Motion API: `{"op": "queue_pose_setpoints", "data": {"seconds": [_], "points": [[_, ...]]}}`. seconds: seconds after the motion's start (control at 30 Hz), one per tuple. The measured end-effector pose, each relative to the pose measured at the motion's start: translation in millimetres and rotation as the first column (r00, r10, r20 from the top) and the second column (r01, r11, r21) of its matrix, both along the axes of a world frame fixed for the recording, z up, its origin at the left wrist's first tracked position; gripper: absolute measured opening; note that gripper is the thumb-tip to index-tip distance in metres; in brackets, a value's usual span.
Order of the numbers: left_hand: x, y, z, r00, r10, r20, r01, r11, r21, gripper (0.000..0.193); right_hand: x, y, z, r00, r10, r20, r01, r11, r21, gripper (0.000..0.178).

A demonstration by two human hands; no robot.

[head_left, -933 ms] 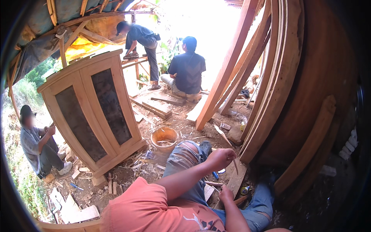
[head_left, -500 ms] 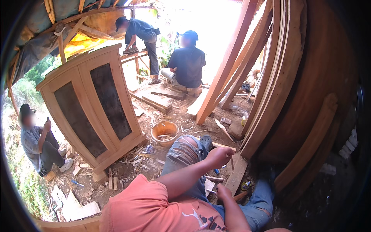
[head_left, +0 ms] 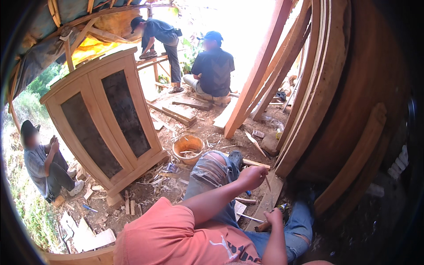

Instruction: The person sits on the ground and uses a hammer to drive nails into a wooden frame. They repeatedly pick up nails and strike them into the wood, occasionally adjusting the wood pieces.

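Observation:
My left hand [head_left: 252,176] is closed on a thin wooden strip [head_left: 268,183], whose free end points down to the right. Below it, my right hand [head_left: 274,216] is curled by my right thigh. Something small may be in its fingers, but I cannot make it out. A thin pale rod [head_left: 251,218] lies just left of this hand, and a brown wooden piece [head_left: 263,226] shows under it. Past its fingers sits a partly hidden yellow-green tape measure [head_left: 282,206]. Under both hands runs a wooden plank [head_left: 270,194] on the ground.
A wooden cabinet [head_left: 95,121] with dark panels stands left, near an orange bucket [head_left: 188,149] of scraps. Timber posts [head_left: 260,70] and boards [head_left: 324,88] lean at right. One person sits at left, another sits ahead, and a third bends over a bench. Shavings cover the ground.
My right hand has moved right, away from the pale rod, exposing more of it. My left hand has barely moved with the strip. The person ahead has turned their head slightly left.

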State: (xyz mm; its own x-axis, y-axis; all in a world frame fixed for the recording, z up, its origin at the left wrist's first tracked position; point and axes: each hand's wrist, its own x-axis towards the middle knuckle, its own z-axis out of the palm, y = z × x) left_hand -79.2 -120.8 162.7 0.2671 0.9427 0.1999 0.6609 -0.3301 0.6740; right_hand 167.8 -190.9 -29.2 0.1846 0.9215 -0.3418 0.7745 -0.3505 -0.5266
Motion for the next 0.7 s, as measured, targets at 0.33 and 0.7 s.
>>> {"op": "queue_pose_setpoints", "data": {"seconds": [0.33, 0.7], "points": [[59.7, 18.6, -69.8, 0.993, -0.021, -0.113, 0.005, 0.990, -0.138, 0.024, 50.3, -11.1, -38.5, 0.547, -0.277, -0.790, 0.382, 0.922, -0.059, 0.020], [57.7, 16.9, -98.9, 0.987, -0.087, -0.132, 0.070, 0.989, -0.130, 0.019, 32.3, 0.1, -24.5, 0.749, -0.205, -0.630, 0.302, 0.952, 0.050, 0.025]]}}
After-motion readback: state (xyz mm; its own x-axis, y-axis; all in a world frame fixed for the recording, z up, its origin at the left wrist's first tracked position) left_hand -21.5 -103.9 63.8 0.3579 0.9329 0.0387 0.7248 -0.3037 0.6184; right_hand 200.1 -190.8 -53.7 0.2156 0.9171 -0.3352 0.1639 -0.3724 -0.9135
